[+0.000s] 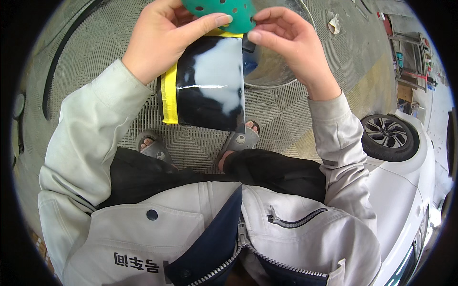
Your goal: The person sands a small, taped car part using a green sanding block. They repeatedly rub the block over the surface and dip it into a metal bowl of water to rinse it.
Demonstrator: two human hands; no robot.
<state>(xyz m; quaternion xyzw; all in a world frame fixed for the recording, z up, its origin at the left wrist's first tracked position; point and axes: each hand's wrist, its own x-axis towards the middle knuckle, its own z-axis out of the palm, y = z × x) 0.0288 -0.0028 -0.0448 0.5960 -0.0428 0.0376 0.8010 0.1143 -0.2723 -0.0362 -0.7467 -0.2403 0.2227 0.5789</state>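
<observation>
A green, rounded piece with several holes (217,10) is at the top of the view, gripped at its left by my left hand (164,40) with the thumb across it, and pinched at its right edge by my right hand (291,50). Just below it is a glossy black curved panel (205,95) with whitish patches on its surface and yellow tape (169,95) along its left side and upper edge. Behind the panel and my right hand stands a large round grey bucket (274,76) with something blue inside; part of it is hidden.
My feet in grey sandals stand on a grated floor (191,148). A white car (400,195) with a black wheel is close on the right. Beyond it are a metal shelf (408,66) with items and a crumpled pale scrap (333,24). A long black strip (59,57) lies at the left.
</observation>
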